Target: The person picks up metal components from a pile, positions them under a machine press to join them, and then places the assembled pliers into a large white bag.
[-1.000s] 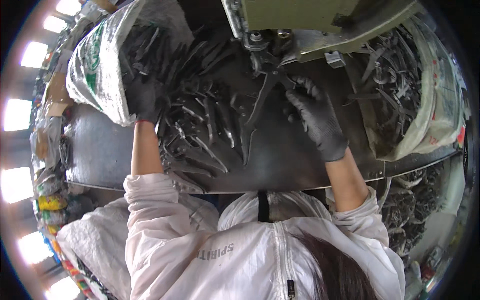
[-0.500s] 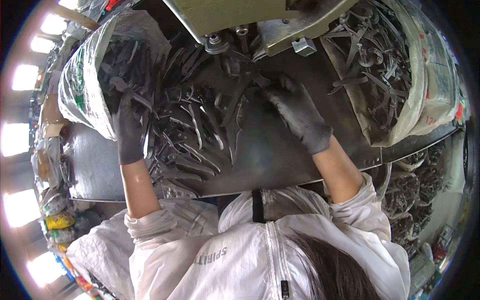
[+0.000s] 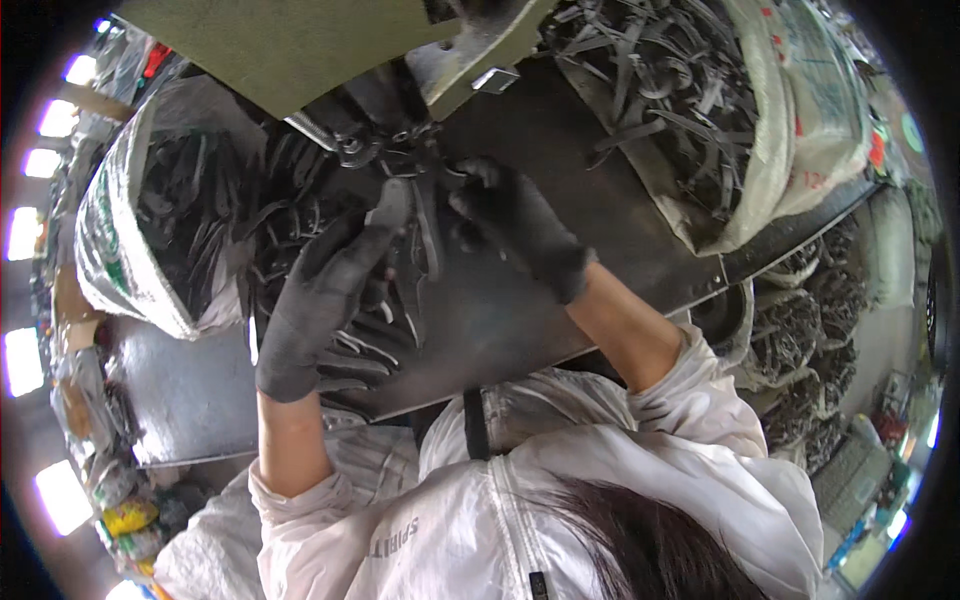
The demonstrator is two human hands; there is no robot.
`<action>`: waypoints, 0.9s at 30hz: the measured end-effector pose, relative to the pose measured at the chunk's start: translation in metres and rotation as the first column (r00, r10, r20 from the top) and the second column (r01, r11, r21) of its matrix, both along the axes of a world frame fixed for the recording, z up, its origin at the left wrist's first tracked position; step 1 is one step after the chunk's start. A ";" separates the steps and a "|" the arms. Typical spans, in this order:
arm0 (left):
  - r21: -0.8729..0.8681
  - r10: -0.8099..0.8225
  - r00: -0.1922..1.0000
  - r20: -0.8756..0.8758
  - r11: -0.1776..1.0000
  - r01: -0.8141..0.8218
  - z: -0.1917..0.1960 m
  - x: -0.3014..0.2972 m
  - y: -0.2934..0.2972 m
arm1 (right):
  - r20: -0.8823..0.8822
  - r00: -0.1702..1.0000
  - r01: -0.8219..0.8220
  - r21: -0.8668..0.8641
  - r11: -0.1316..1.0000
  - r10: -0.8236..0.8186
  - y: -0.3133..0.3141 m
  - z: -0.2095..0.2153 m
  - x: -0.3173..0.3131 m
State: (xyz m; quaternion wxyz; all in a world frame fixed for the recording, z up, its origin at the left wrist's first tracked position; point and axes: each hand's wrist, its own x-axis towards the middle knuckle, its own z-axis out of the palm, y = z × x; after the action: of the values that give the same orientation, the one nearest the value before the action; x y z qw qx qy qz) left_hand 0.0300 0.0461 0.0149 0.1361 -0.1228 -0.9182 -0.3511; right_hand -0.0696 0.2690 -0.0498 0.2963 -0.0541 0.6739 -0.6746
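My left hand (image 3: 325,300), in a dark grey glove, reaches over the heap of dark curved metal pieces (image 3: 355,360). Its fingers close on a flat grey metal piece (image 3: 393,203), whose tip points toward the machine head (image 3: 370,145). Beside the machine's right lower part is my right hand (image 3: 525,220), also gloved. Those fingers are curled, and blur hides what is in them. Between the hands, a long dark metal piece (image 3: 428,235) slants over the table.
On the left stands an open white sack (image 3: 105,220) of dark metal pieces. Another sack (image 3: 765,140), at the back right, holds thin metal pieces. The table's front edge (image 3: 530,365) runs before me; several filled bags (image 3: 785,335) stand below right.
My left hand has come out of the left sack and moved right to the machine with a metal piece. My right hand stays near the machine. The whole view has shifted and turned.
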 end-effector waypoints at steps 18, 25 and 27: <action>0.332 0.153 0.857 0.492 0.877 -0.347 -0.044 -0.032 0.011 | -0.614 0.788 0.503 0.613 0.610 -0.033 0.110 0.010 0.002; 0.478 0.050 0.838 0.543 0.802 -0.358 -0.018 -0.034 0.032 | -0.154 0.962 0.228 0.007 0.974 -0.224 0.034 0.020 -0.020; 0.403 0.047 0.832 0.553 0.859 -0.316 -0.018 -0.043 0.027 | -0.091 0.982 0.158 -0.096 0.983 -0.166 0.022 0.032 -0.022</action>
State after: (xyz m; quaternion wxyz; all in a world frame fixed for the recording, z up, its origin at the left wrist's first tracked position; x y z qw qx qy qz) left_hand -0.0128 0.0729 -0.0031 -0.0599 0.1058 -0.8117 -0.5712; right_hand -0.0916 0.2914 -0.0181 0.2038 -0.0455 0.6594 -0.7222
